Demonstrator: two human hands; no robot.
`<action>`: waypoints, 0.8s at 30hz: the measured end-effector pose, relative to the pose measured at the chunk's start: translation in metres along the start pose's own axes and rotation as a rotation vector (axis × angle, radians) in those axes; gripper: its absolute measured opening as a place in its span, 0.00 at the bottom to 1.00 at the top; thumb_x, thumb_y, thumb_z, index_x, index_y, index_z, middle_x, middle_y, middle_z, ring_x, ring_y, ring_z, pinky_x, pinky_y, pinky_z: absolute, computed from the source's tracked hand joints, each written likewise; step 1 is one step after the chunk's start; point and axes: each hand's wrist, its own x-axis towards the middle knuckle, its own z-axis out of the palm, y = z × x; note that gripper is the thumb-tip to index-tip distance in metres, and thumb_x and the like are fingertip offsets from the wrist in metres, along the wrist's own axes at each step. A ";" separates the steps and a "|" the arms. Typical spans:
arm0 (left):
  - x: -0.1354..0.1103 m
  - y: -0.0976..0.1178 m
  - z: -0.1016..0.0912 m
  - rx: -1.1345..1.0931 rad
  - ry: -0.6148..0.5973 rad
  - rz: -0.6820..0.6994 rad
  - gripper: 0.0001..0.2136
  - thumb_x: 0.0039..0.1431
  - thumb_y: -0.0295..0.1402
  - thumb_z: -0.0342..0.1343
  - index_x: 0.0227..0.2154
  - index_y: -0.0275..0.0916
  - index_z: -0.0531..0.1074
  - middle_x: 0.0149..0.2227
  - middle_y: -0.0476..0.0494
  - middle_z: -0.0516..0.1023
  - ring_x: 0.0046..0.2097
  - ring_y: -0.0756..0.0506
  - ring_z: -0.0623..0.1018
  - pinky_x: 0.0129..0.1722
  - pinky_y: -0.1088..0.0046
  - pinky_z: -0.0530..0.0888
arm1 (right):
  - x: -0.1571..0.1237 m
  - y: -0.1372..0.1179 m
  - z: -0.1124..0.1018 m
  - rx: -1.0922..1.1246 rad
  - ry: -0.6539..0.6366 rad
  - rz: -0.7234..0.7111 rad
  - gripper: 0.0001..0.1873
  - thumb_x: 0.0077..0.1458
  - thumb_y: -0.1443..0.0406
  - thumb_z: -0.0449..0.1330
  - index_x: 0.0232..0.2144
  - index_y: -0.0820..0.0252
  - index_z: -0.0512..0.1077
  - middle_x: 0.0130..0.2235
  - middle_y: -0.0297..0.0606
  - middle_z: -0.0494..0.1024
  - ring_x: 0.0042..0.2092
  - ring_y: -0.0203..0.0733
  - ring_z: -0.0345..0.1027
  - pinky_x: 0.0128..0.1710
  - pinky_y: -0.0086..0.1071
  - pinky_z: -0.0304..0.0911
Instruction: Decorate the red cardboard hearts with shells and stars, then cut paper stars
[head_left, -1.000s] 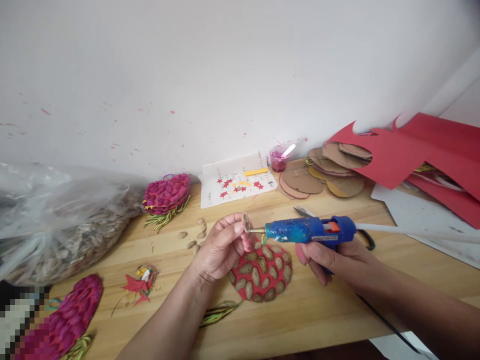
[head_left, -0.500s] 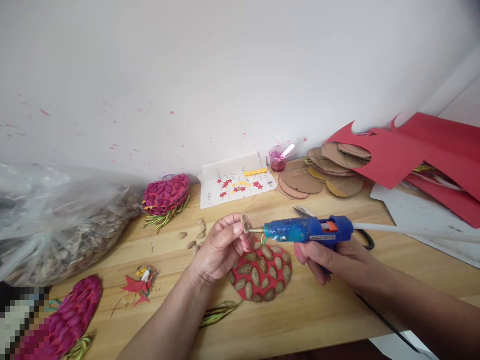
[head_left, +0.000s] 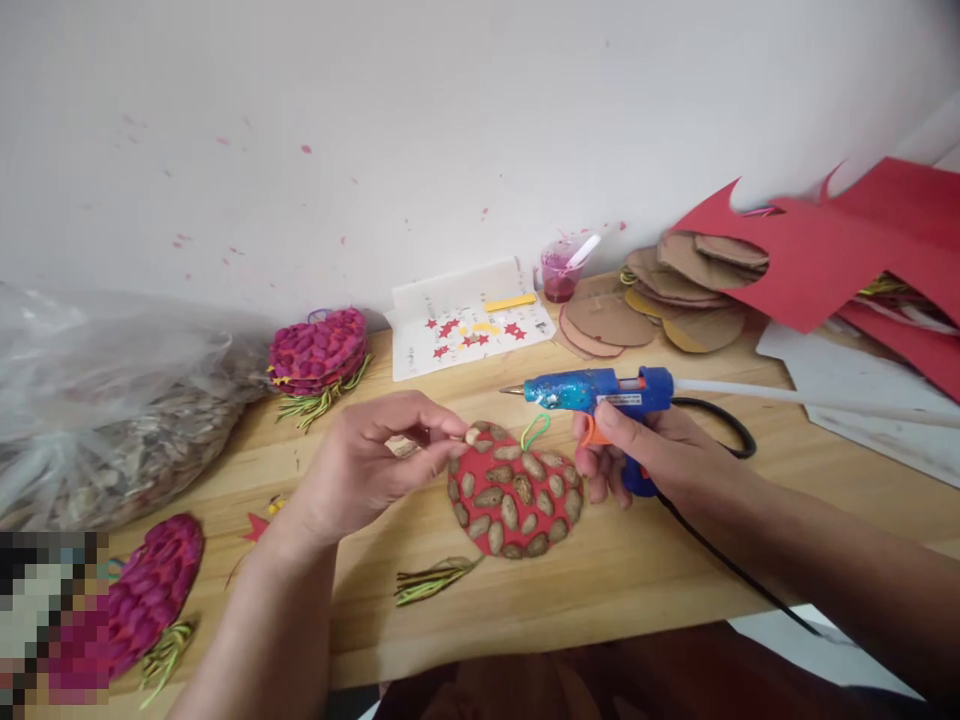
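Note:
Between the thumb and fingers of my left hand [head_left: 375, 455] is a peanut shell [head_left: 472, 437], at the upper left rim of a red disc [head_left: 491, 498]. Peanut shells [head_left: 510, 512] cover much of that disc, with strips of red showing between them. A green cord loop [head_left: 535, 432] stands at its top, and a yarn tassel [head_left: 435, 580] trails from its lower left. My right hand [head_left: 652, 450] is closed round a blue glue gun [head_left: 600, 390], held above the disc's right side. Its nozzle points left, and a white glue stick [head_left: 739, 388] sticks out of its back.
A plastic bag of shells [head_left: 180, 420] lies at the left. Magenta shell-covered pieces [head_left: 319, 345] rest near it. Along the wall are a paper with small stars [head_left: 420, 345], a cup of pink paint [head_left: 559, 275], cardboard discs [head_left: 611, 320] and red sheets [head_left: 817, 260].
My left hand has gone from the nozzle tip down and left to the disc's rim with the shell. The glue gun has drawn away from the shell. The view has shifted slightly.

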 end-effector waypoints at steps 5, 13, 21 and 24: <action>-0.004 -0.008 0.005 0.512 -0.233 0.157 0.05 0.64 0.32 0.57 0.39 0.40 0.77 0.34 0.45 0.79 0.33 0.49 0.76 0.34 0.75 0.69 | 0.001 0.004 0.007 0.032 0.073 0.027 0.21 0.61 0.46 0.58 0.32 0.58 0.72 0.30 0.38 0.78 0.31 0.40 0.74 0.29 0.32 0.71; -0.013 -0.010 0.014 0.769 -0.394 0.107 0.07 0.68 0.32 0.50 0.41 0.41 0.73 0.35 0.45 0.73 0.36 0.46 0.74 0.36 0.68 0.67 | 0.006 0.010 0.010 0.050 0.036 0.021 0.19 0.60 0.46 0.58 0.31 0.53 0.71 0.32 0.38 0.78 0.30 0.43 0.75 0.35 0.39 0.75; -0.016 -0.008 0.017 0.795 -0.443 0.052 0.06 0.66 0.29 0.51 0.42 0.42 0.71 0.37 0.46 0.73 0.36 0.45 0.73 0.36 0.68 0.70 | 0.007 0.010 0.008 0.000 -0.001 0.024 0.18 0.60 0.47 0.59 0.29 0.52 0.73 0.34 0.38 0.78 0.33 0.44 0.75 0.37 0.39 0.75; -0.015 -0.006 0.018 0.793 -0.413 0.066 0.06 0.66 0.29 0.51 0.41 0.43 0.72 0.36 0.46 0.73 0.35 0.45 0.73 0.36 0.68 0.71 | 0.007 0.010 0.008 -0.029 0.017 0.006 0.17 0.60 0.48 0.59 0.29 0.52 0.74 0.34 0.37 0.79 0.33 0.45 0.75 0.37 0.39 0.75</action>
